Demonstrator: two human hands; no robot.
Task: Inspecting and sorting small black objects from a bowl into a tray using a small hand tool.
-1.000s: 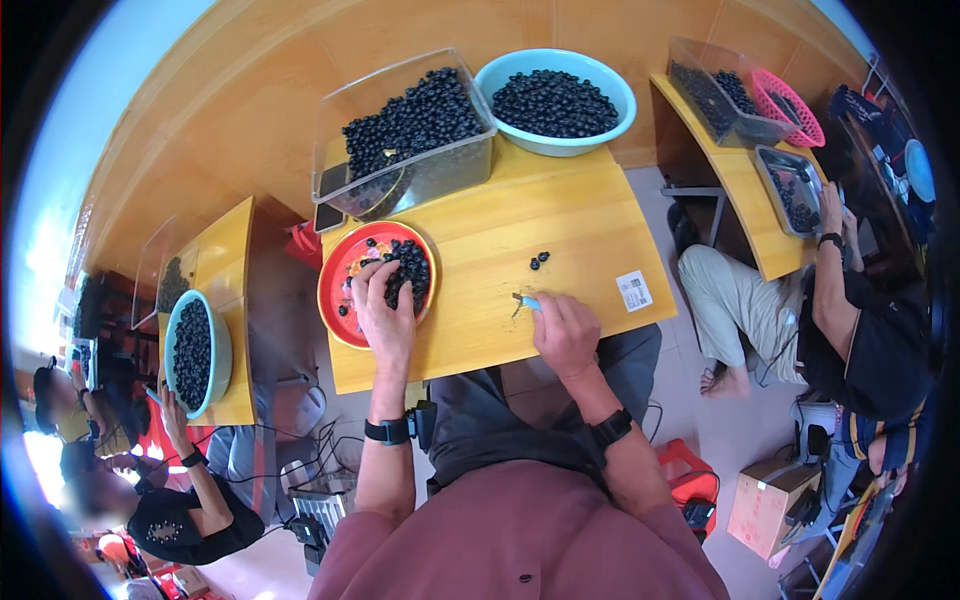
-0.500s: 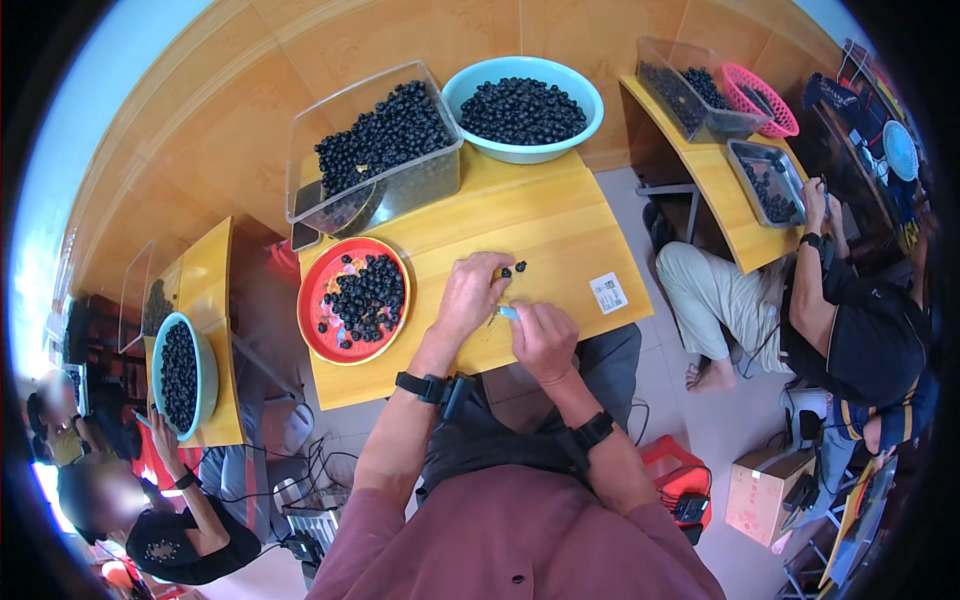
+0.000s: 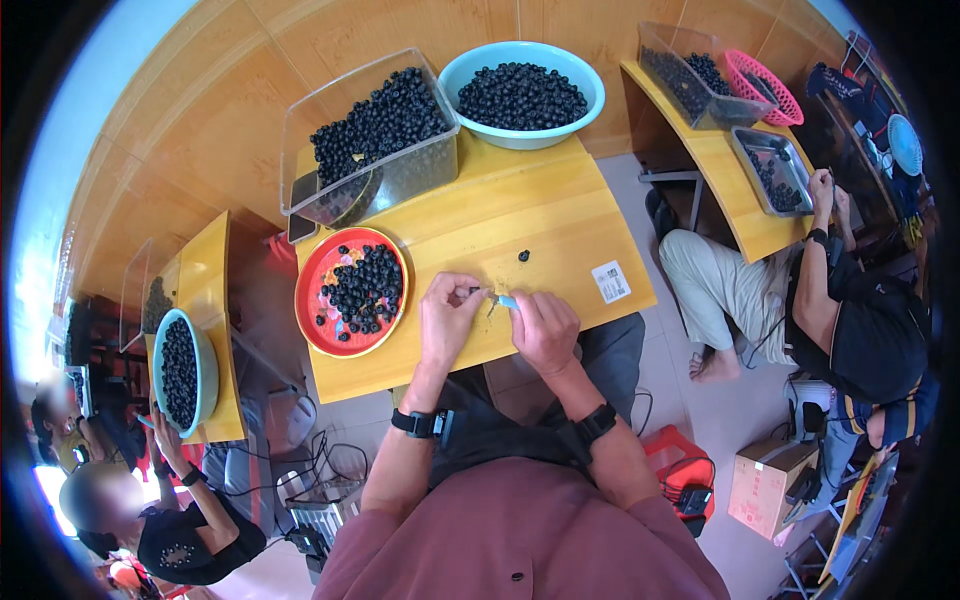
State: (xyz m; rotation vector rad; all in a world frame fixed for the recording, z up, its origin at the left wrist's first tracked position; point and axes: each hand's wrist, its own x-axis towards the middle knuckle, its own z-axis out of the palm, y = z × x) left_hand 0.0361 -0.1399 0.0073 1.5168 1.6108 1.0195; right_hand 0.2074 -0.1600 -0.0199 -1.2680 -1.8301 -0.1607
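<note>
My left hand is closed, pinching a small dark round berry-like piece between thumb and fingertips. My right hand grips a small light-blue-handled tool, its thin tip turned toward that piece. The tool's exact kind is too small to make out. Fine crumbs lie on the yellow wooden table beneath my fingers. One loose dark round piece rests farther back. Left of my hands, a red round tray with a patterned base holds many more such pieces.
Behind stand a clear plastic bin and a light-blue basin, both holding dark round pieces. A white label lies at the table's right. People work at side tables: one left by a blue basin, one right by a metal tray.
My left hand has drawn back toward me and now pinches one of the two dark pieces that were by its fingertips; the other stays on the table. The tool's tip has come close to it.
</note>
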